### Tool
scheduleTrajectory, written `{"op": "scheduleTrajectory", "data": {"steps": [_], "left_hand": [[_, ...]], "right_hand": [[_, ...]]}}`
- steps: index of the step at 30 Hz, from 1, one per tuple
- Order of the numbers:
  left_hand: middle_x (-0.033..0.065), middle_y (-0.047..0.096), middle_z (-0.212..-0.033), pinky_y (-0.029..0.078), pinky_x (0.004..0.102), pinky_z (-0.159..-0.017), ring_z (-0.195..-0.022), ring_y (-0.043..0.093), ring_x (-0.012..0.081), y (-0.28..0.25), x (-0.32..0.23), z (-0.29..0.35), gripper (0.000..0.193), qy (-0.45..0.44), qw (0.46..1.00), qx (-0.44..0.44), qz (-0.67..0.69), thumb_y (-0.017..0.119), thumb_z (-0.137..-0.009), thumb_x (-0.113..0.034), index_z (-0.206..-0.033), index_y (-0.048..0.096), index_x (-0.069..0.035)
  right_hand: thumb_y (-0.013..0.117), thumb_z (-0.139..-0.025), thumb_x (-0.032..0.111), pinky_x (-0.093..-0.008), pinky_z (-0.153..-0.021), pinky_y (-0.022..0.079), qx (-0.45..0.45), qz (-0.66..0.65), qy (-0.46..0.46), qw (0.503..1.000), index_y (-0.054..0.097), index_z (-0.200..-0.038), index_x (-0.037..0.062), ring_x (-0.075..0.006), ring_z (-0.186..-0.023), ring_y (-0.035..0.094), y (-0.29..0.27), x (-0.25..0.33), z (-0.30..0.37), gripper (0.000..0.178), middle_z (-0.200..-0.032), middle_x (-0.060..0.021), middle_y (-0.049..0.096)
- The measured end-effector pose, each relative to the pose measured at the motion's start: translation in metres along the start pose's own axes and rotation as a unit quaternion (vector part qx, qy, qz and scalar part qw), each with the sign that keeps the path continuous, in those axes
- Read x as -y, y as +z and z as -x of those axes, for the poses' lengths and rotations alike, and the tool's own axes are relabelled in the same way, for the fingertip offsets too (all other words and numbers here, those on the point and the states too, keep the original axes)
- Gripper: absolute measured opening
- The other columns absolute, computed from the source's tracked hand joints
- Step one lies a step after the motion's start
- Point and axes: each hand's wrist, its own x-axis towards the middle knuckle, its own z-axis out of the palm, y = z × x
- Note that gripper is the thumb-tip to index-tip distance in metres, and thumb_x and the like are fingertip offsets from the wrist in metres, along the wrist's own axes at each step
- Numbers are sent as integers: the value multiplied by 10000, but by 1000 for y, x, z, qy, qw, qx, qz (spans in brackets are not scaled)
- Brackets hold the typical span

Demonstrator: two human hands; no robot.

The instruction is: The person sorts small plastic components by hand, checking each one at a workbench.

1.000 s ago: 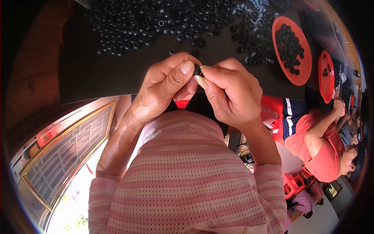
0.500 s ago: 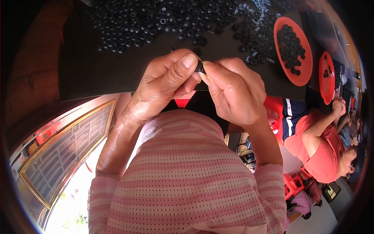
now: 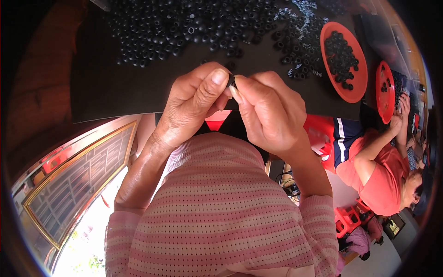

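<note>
At the far left, a gold-framed panel [image 3: 83,180] stands aslant below the dark desk [image 3: 106,99]. Along the desk's upper part spreads a dense heap of black ring-like pieces [image 3: 175,32], many showing round openings. In front of it, the left hand [image 3: 187,101] is closed in a narrow pinch, thumb and fingers on the left side of a small black piece [image 3: 231,81], raised over the desk's near edge. Below, a pink-and-cream striped top [image 3: 221,194] covers the person's body. The right hand [image 3: 274,111] meets the same piece from the right, thumb and forefinger pinched narrowly at it, the other fingers curled; the fingertips hide most of its shape. Farther right lie pale coiled springs [image 3: 304,18] among more black pieces, then an orange bowl [image 3: 356,93] partly filled with such pieces. Beyond it is a red dish [image 3: 385,110] holding a few, near a co-worker in a coral shirt [image 3: 380,189], both forearms raised.
</note>
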Motion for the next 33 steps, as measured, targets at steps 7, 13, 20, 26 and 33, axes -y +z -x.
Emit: {"op": "scheduleTrajectory", "data": {"steps": [7,13,20,26,33], "left_hand": [[-21,487,-644,306,185,-477,-556,393,33,-3,1,1,436,-1,1000,19,7,478,-972,-456,-859,586,-50],[20,517,-657,272,193,-433,-498,383,55,-5,4,-1,444,-15,987,109,114,509,-961,-413,-1030,604,16],[38,529,-521,230,200,-355,-385,364,50,9,8,3,439,-68,980,69,176,554,-938,-429,-745,600,-37],[40,531,-519,268,205,-350,-399,416,58,13,2,9,396,-31,984,100,147,565,-946,-360,-760,596,-12],[67,575,-544,312,211,-343,-389,468,72,14,-8,9,430,57,974,192,105,602,-917,-363,-785,613,47]], "right_hand": [[683,-798,-36,-266,-515,464,9,-84,43,995,607,-1020,-55,-181,-619,594,-3,0,0,236,-785,-115,606],[671,-817,48,-307,-528,473,89,-191,61,976,610,-1030,-19,-184,-571,568,-19,-11,-13,231,-765,-88,550],[719,-756,60,-351,-470,449,106,-166,43,979,615,-916,15,-252,-553,559,-29,-8,-13,196,-704,-93,516],[694,-725,61,-354,-434,440,102,-137,15,985,485,-734,37,-246,-528,549,-36,0,-8,210,-668,-85,491],[769,-669,31,-270,-304,329,15,-84,-110,990,550,-764,-42,-127,-402,456,-39,10,-6,249,-571,-38,415]]}}
